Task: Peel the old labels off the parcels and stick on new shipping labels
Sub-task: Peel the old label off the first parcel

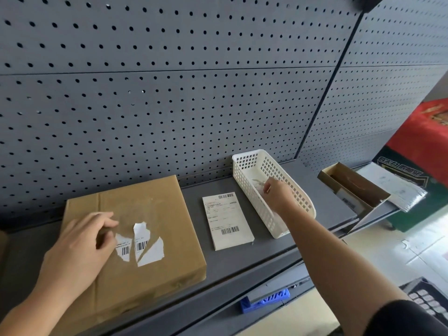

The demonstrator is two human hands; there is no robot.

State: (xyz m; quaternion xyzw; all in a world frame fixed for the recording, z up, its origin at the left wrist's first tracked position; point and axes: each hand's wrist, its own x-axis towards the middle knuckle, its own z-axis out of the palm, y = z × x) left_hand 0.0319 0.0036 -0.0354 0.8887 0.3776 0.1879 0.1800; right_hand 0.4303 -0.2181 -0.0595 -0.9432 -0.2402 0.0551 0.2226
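Observation:
A flat brown cardboard parcel (pixel 145 214) lies on the grey shelf at the left. Torn white remnants of an old barcode label (pixel 141 243) cling to its top. My left hand (pixel 82 246) rests on the parcel beside those remnants, fingers loosely curled with nothing clearly held. A stack of new white shipping labels (pixel 226 220) lies on the shelf to the right of the parcel. My right hand (pixel 276 190) reaches into a white perforated plastic basket (pixel 300 202), fingertips at pale paper scraps (pixel 258 184) inside; whether it still pinches a scrap is unclear.
A grey pegboard wall (pixel 169 93) stands behind the shelf (pixel 218 275). An open brown box (pixel 354 187) with papers sits at the right end. Blue plastic part (pixel 264 300) and a dark crate (pixel 426 299) lie below the shelf edge.

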